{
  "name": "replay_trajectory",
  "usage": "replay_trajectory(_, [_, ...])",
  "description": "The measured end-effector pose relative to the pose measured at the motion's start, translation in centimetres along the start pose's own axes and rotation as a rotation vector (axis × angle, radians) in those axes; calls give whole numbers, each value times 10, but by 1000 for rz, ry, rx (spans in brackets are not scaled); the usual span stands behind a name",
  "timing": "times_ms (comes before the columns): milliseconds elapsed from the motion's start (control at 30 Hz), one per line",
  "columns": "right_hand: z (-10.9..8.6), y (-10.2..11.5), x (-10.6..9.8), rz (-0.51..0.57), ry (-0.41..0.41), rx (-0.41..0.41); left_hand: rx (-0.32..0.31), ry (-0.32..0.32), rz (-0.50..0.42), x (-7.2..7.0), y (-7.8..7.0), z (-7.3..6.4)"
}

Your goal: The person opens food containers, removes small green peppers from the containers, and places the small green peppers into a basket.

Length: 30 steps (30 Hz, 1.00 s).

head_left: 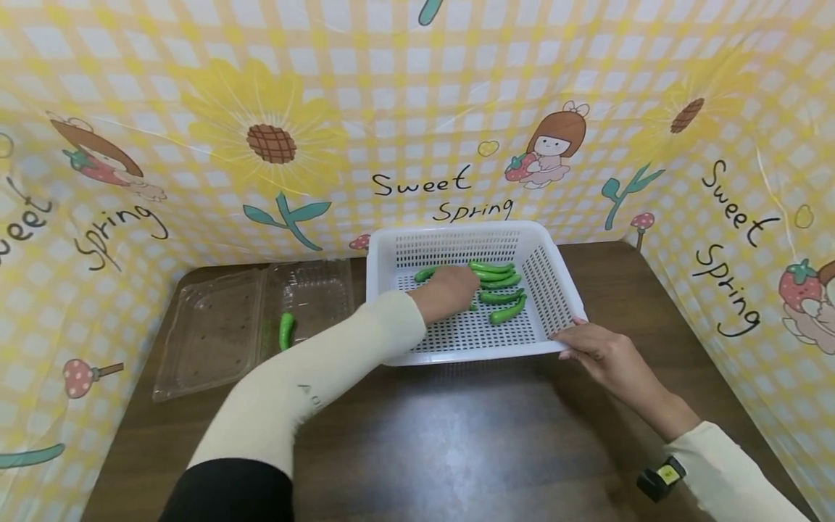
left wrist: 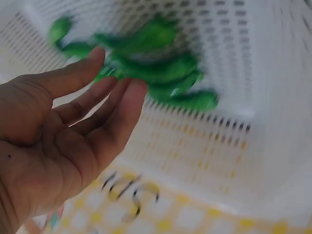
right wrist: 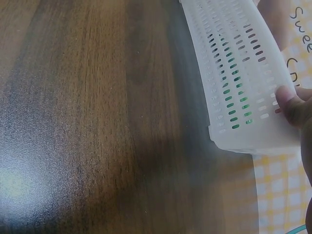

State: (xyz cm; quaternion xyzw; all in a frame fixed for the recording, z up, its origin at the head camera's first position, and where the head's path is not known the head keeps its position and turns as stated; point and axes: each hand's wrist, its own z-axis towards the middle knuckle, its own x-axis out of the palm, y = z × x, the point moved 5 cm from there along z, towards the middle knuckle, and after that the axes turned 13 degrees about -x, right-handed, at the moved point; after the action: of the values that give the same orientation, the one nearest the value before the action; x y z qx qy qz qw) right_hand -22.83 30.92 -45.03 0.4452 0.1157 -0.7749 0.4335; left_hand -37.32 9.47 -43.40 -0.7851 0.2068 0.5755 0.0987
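Several green chili peppers (head_left: 508, 312) lie in a white perforated plastic basket (head_left: 483, 353), mostly towards its middle and far side. My left hand (head_left: 446, 293) reaches into the basket above them. In the left wrist view, the thumb and loosely bent fingers of that left hand (left wrist: 73, 122) are apart, close to the chili peppers (left wrist: 156, 70), and nothing shows between them. My right hand (head_left: 607, 355) grips the rim at the basket's near right corner, its thumb (right wrist: 288, 100) pressed on the outer wall.
Left of the basket, an opened clear plastic clamshell box (head_left: 212, 326) lies on the brown wooden table (head_left: 457, 442). One green chili pepper (head_left: 286, 330) sits in it, beside my left sleeve (head_left: 326, 388). A yellow checked cloth (head_left: 404, 94) hangs around the table's back and sides.
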Motion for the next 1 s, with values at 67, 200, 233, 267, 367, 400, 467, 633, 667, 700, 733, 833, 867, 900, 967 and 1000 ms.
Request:
replay_trajectory(67, [0, 0, 0, 2, -3, -3, -10, -21, -71, -14, 10, -12])
replay_trajectory(200, [0, -1, 1, 5, 8, -2, -54, -118, -147, -36, 48, -44])
replay_trajectory(233, [0, -1, 1, 7, 12, -6, -73, -146, -152, -39, 61, -52])
replay_trajectory(267, [0, -2, 1, 8, 14, -8, -94, -172, -146, -39, 76, -60])
replay_trajectory(367, [0, -1, 1, 11, 11, -14, -138, -208, -142, -31, 126, -80])
replay_trajectory(400, [0, -1, 0, 10, 2, -22, -150, -199, -133, -24, 142, -85])
replay_trajectory(467, [0, 0, 1, 13, -8, -31, -147, -171, -94, -9, 172, -95])
replay_trajectory(633, [0, 2, 0, 16, -17, -51, -62, -136, 69, 30, 223, -118])
replay_trajectory(667, [0, 3, 0, 17, -20, -53, -62, -142, 57, 36, 229, -121])
replay_trajectory(700, [0, 3, 0, 17, -23, -56, -79, -143, 16, 41, 236, -124])
replay_trajectory(733, [0, 3, -1, 17, -25, -58, -102, -145, -43, 46, 240, -127])
replay_trajectory(833, [0, 3, -2, 9, -35, -62, -181, -139, -245, 59, 249, -132])
replay_trajectory(867, [0, 2, -2, 18, -35, -55, -206, -135, -307, 63, 250, -132])
replay_trajectory(900, [0, 2, -1, 17, -35, -56, -227, -124, -345, 68, 249, -132])
replay_trajectory(967, [0, 2, -1, 19, -28, -56, -265, -98, -350, 77, 247, -132])
replay_trajectory(1000, [0, 2, 0, 23, -24, -54, -276, -87, -334, 82, 246, -132])
